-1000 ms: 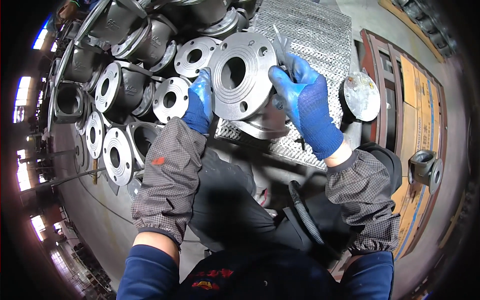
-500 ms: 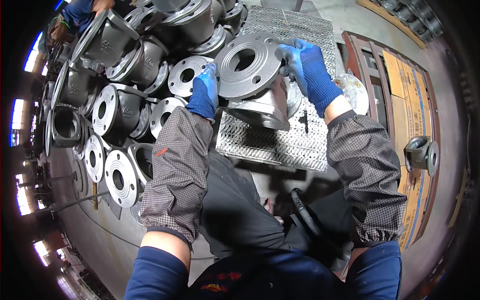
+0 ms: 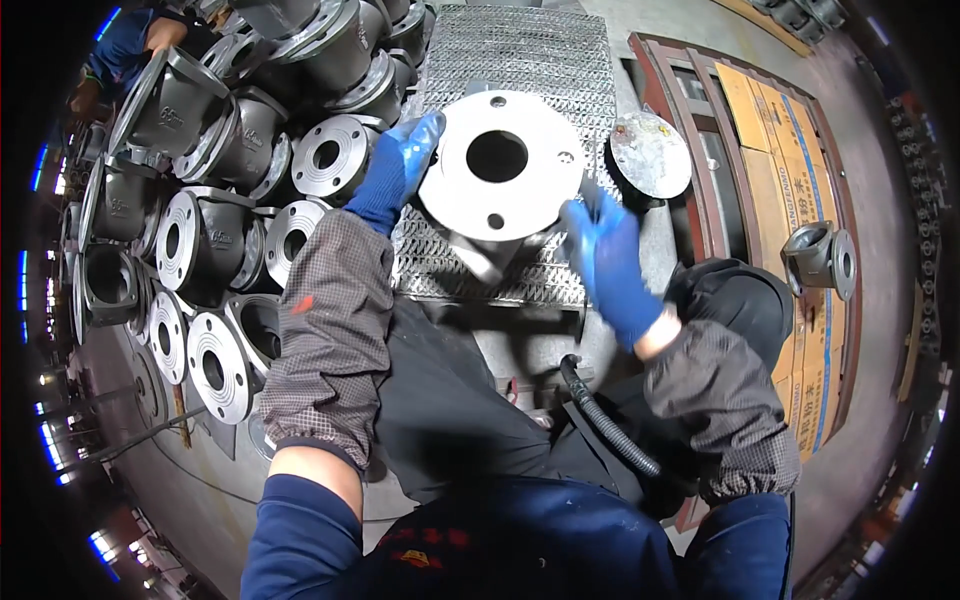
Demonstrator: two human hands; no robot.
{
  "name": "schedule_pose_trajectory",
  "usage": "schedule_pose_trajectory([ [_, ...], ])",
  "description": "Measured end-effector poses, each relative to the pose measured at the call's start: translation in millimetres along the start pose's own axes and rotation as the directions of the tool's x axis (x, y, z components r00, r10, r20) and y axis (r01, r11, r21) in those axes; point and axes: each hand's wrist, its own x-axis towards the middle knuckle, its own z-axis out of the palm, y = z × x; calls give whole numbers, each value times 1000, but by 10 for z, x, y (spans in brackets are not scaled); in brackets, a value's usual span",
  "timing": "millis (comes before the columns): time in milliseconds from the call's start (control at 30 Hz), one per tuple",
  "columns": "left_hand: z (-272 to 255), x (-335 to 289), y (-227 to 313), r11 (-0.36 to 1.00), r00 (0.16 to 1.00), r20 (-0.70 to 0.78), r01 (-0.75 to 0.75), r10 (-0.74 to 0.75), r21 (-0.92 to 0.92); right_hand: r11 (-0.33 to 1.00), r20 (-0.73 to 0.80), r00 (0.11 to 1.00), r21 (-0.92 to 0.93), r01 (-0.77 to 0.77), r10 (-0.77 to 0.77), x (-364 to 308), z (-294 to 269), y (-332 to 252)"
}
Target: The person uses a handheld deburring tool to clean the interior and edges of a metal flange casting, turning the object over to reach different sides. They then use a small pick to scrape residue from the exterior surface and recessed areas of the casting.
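A grey flanged metal casting (image 3: 458,190) with a large round bore and several bolt holes stands over the metal grating (image 3: 520,55) in front of me. Its bright flange faces up toward me; the body below is mostly hidden. My left hand (image 3: 408,155), in a blue glove, grips the flange's left rim, with the thumb side at the edge. Close to the rim's lower right is my right hand (image 3: 610,260), also gloved. Its fingers are spread and slightly blurred, and it appears to hold nothing.
Many similar flanged castings (image 3: 215,240) are piled at the left. Right of the grating sits a round metal disc (image 3: 650,155). Beyond it, flattened cardboard (image 3: 780,200) covers a reddish frame, bearing one casting (image 3: 822,258). A ribbed hose (image 3: 610,430) lies by my legs. Another person's arm (image 3: 160,35) shows far left.
The casting has turned so its flange faces me more squarely. My right hand has come off the upper right rim and moved down toward me. The left hand still grips the left rim.
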Motion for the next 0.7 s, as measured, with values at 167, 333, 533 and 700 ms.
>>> schedule_pose_trajectory([
  [167,-208,-356,138,954,950,-290,-29,119,298,955,102,995,-292,43,-13,-237,-403,-186],
  [333,-215,-1009,75,992,980,-155,120,-124,-37,691,171,892,-578,435,-419,396,-465,-142],
  [533,22,-1171,117,964,954,-143,261,-265,-46,921,37,997,-382,77,-68,558,-283,208],
  [700,246,-1366,541,940,918,-248,334,-308,69,960,82,984,-246,-131,155,179,-454,-68],
])
